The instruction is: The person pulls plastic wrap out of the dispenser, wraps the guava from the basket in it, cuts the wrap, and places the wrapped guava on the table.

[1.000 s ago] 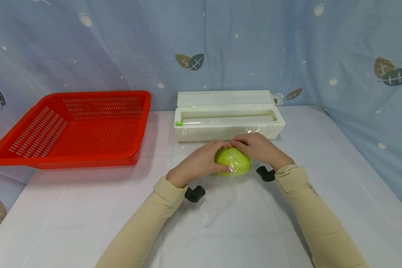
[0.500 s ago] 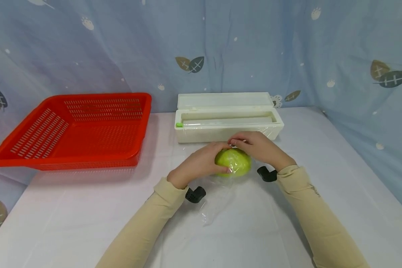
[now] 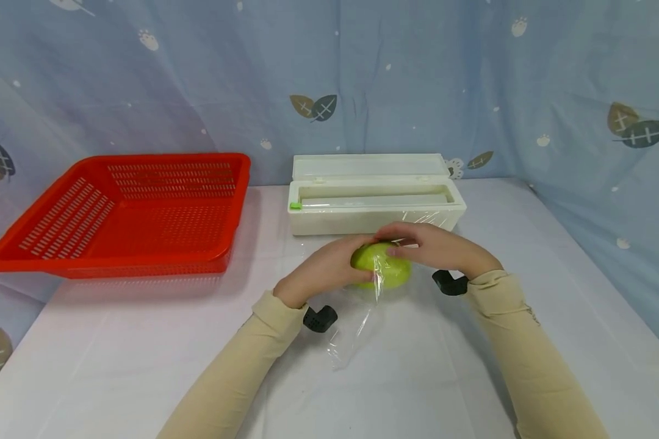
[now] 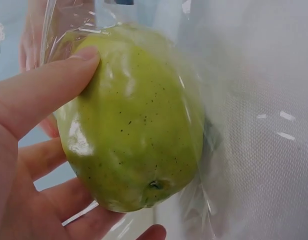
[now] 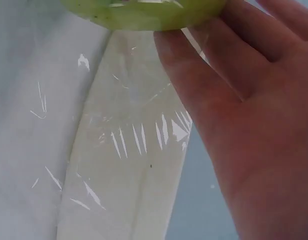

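Observation:
A yellow-green fruit (image 3: 392, 272) with small dark specks and a dimple lies in clear plastic wrap (image 3: 357, 335), which trails toward the front of the table. My left hand (image 3: 329, 263) grips its left side. In the left wrist view the left thumb presses the speckled skin (image 4: 139, 115) through the wrap, fingers curled round underneath. My right hand (image 3: 431, 245) holds the fruit from the upper right, thumb on top and fingers reaching over the far side. In the right wrist view those fingers (image 5: 194, 75) lie against the fruit's edge, their tips partly hidden.
A white wrap dispenser box (image 3: 335, 224) with raised lid and green slider (image 3: 295, 206) stands just behind the fruit, wrap stretched over its front. At the left sits a red perforated basket (image 3: 165, 266). A patterned blue curtain (image 3: 406, 79) hangs behind the white-covered table (image 3: 143, 341).
The right hand has shifted right and opened from a pinch at the fruit's far edge to a wider hold, its thumb now on top. The left hand and fruit stay nearly in place.

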`<act>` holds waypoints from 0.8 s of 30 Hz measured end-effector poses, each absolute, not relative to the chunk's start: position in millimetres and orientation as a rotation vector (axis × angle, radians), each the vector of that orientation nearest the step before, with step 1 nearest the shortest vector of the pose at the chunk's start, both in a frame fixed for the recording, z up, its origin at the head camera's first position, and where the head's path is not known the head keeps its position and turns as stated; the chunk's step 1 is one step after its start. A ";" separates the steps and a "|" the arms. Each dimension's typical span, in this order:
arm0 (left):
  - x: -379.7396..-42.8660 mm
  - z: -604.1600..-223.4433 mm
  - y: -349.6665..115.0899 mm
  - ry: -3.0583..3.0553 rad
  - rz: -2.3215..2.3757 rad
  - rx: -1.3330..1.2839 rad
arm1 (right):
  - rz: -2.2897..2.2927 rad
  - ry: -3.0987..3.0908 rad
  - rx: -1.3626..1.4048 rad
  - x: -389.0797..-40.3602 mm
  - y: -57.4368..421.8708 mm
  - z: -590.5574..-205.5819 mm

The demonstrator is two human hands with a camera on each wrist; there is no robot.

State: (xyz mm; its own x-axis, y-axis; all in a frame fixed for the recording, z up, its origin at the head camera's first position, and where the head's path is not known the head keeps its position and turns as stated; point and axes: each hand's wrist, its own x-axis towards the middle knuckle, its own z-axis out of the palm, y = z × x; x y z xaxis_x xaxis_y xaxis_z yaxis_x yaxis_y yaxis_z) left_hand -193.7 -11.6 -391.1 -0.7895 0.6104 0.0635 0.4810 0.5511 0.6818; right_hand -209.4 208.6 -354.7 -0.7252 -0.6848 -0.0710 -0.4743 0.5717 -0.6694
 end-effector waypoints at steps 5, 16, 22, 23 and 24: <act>-195.1 -391.4 -14.7 2.584 1.065 0.859 | -0.897 2.431 -0.913 -207.0 208.8 -355.8; -197.3 -393.3 -19.7 2.536 1.087 0.782 | -0.750 2.454 -0.970 -202.8 194.9 -366.1; -197.8 -392.2 -19.8 2.544 1.070 0.815 | -0.665 2.540 -0.978 -202.8 185.9 -371.2; -197.6 -391.5 -19.7 2.548 1.063 0.826 | -0.655 2.551 -0.969 -202.7 184.8 -371.5; -197.4 -390.9 -19.5 2.550 1.058 0.836 | -0.646 2.558 -0.956 -202.7 183.8 -371.7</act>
